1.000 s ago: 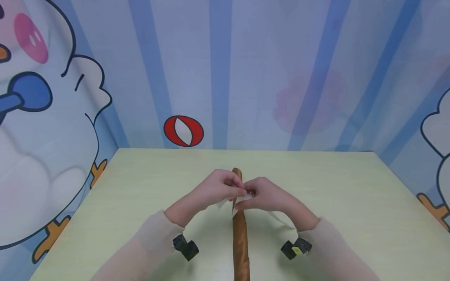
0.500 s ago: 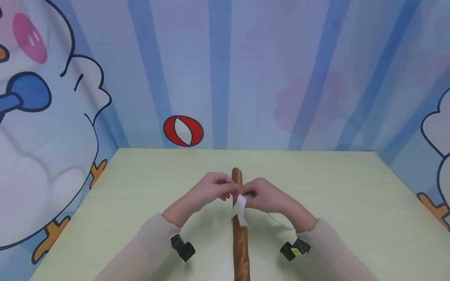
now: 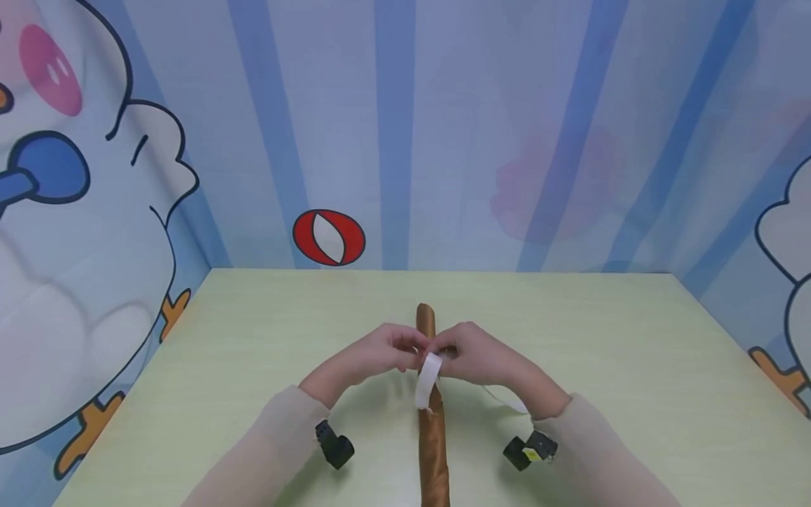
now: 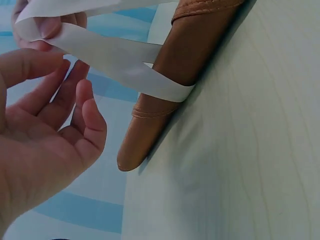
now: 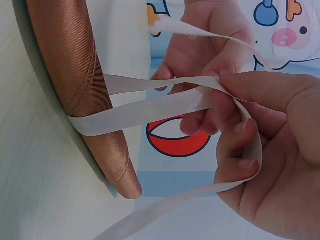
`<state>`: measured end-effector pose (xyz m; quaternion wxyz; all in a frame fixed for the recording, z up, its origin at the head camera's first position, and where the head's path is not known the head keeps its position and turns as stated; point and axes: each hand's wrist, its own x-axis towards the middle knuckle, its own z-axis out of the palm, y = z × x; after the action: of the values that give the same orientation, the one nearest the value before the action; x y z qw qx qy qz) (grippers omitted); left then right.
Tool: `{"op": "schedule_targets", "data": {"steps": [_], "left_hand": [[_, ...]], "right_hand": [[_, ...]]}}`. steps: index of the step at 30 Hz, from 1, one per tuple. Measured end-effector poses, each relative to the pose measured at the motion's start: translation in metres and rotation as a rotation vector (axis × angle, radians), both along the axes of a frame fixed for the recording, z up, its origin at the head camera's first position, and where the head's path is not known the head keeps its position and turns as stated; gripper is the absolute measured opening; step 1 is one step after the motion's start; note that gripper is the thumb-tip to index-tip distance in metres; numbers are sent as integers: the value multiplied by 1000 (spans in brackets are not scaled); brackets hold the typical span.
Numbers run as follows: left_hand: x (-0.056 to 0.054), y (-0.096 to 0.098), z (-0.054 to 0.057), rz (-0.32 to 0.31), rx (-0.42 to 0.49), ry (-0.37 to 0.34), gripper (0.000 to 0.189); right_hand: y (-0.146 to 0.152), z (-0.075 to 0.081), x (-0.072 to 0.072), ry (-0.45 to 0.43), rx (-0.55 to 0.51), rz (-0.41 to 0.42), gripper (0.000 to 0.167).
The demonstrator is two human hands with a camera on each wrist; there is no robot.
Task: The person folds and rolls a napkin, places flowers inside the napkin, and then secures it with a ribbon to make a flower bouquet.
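A long rod covered in brown satin cloth [image 3: 434, 443] lies lengthwise on the table. White ribbon [image 5: 145, 112] loops around it near its far end. My right hand [image 3: 478, 355] pinches both strands of that loop between thumb and forefinger, and its curled fingers hold one tail in the palm [image 5: 252, 155]. The other ribbon end [image 3: 428, 380] hangs over the rod in the head view. Close by, my left hand [image 4: 50, 135] has its thumb and fingertips loosely bent just under the ribbon, with nothing seen between them. Where the hands meet, contact is partly hidden.
The pale table [image 3: 253, 380] meets a blue striped backdrop [image 3: 456, 141] printed with cartoon figures. Small black cameras [image 3: 334, 447] sit on both wrists. A ribbon tail [image 3: 503, 399] trails below my right wrist.
My left hand let go of the ribbon end, drew left, then came back in against my right hand. The freed end dropped over the rod. My right hand keeps its pinch, almost still.
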<state>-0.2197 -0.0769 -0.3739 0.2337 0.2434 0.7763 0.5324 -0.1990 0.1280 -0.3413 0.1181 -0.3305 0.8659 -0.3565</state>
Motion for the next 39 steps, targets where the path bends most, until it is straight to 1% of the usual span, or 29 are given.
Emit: {"op": "schedule_targets", "data": {"steps": [5, 10, 19, 24, 28, 35, 39], "left_hand": [[-2, 0, -6, -72, 62, -35, 34], [-2, -1, -10, -103, 102, -57, 33], [-1, -2, -11, -78, 119, -73, 32], [0, -2, -12, -62, 113, -75, 31], [0, -1, -12, -45, 99, -64, 28], [1, 2, -16, -4, 96, -27, 18], [2, 4, -17, 24, 94, -27, 14]], "right_hand": [[0, -1, 1, 1, -1, -4, 11], [0, -2, 2, -8, -4, -7, 10], [2, -2, 3, 4, -5, -24, 10], [2, -2, 3, 12, 0, -38, 11], [3, -2, 2, 16, 4, -54, 12], [4, -1, 1, 9, -7, -76, 10], [5, -2, 1, 19, -3, -81, 11]]}}
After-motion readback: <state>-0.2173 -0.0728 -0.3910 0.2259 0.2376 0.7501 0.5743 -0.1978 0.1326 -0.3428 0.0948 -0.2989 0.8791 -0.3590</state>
